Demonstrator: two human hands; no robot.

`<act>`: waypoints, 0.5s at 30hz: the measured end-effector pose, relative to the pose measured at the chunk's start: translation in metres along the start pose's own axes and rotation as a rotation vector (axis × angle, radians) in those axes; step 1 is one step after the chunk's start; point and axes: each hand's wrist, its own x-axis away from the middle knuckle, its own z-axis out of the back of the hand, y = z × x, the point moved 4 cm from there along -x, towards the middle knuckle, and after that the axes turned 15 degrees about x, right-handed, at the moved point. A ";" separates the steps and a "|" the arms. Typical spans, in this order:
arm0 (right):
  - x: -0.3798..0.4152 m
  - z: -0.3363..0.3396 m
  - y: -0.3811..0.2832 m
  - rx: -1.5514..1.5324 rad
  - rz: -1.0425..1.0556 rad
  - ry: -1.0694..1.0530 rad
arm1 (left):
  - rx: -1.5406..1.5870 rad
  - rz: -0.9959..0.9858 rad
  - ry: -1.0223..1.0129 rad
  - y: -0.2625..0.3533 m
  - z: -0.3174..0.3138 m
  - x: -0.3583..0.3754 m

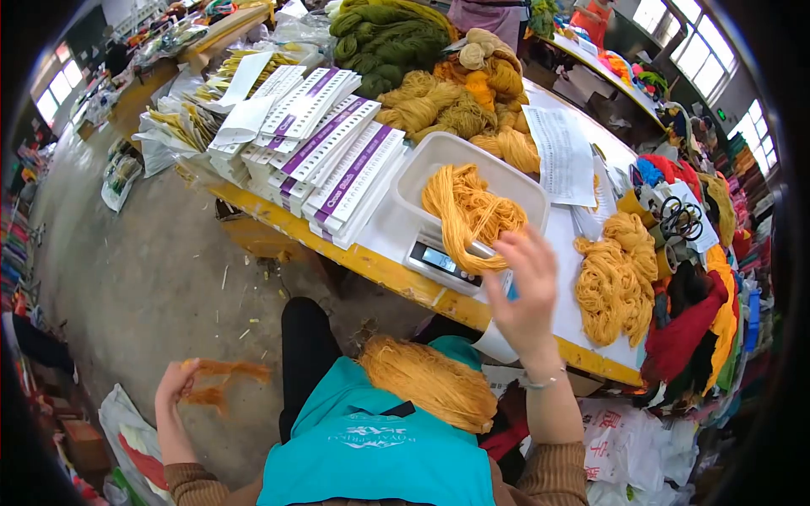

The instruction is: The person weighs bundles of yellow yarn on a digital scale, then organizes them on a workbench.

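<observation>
My left hand [177, 381] is out to the left over the floor, closed on a bundle of orange yarn [226, 371] whose loose ends hang to the right. My right hand [525, 291] is raised by the near right corner of a clear plastic tub [413, 164], fingers somewhat apart and slightly blurred. A golden-orange yarn skein [472, 207] lies in the tub, with one loop draped over the near rim. Under the tub sits a digital scale [443, 261]; its display digits are too small to read. A thick bundle of golden yarn [430, 381] rests on my lap.
Stacks of printed cards with purple bands [346, 181] stand left of the tub. Green and mustard yarn heaps [392, 46] lie behind it. More orange skeins [616, 278], black-handled scissors [680, 219] and a printed sheet [561, 156] are to the right. The table has a yellow edge [380, 268].
</observation>
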 end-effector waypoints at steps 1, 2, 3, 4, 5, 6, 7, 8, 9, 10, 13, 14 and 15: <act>-0.010 0.025 -0.007 -0.112 0.005 0.060 | 0.271 0.001 -0.092 0.009 -0.009 0.008; -0.020 0.050 -0.014 -0.224 0.011 0.124 | 0.544 -0.005 -0.184 0.020 -0.019 0.015; -0.022 0.070 -0.025 -0.473 -0.022 0.123 | 0.540 -0.007 -0.175 0.027 -0.026 0.019; -0.019 0.087 -0.038 -0.724 -0.054 0.120 | 0.759 -0.095 -0.316 0.038 -0.039 0.023; -0.018 0.101 -0.054 -0.902 0.013 0.145 | 0.979 -0.185 -0.457 0.048 -0.051 0.030; -0.022 0.110 -0.061 -1.109 0.132 0.142 | 1.048 -0.233 -0.513 0.058 -0.066 0.037; -0.025 0.119 -0.068 -1.318 0.255 0.115 | 1.119 -0.283 -0.568 0.070 -0.082 0.045; -0.029 0.125 -0.073 -1.444 0.345 0.088 | 1.155 -0.290 -0.641 0.085 -0.101 0.057; -0.033 0.131 -0.078 -1.568 0.435 0.049 | 1.193 -0.296 -0.711 0.101 -0.118 0.070; -0.037 0.135 -0.087 -1.568 0.327 0.091 | 1.186 -0.306 -0.741 0.114 -0.133 0.081; -0.037 0.138 -0.102 -1.613 0.211 0.166 | 1.128 -0.318 -0.751 0.139 -0.171 0.102; -0.036 0.138 -0.103 -1.636 0.222 0.179 | 1.079 -0.346 -0.753 0.143 -0.181 0.105; -0.034 0.138 -0.103 -1.655 0.226 0.193 | 1.059 -0.362 -0.652 0.143 -0.191 0.104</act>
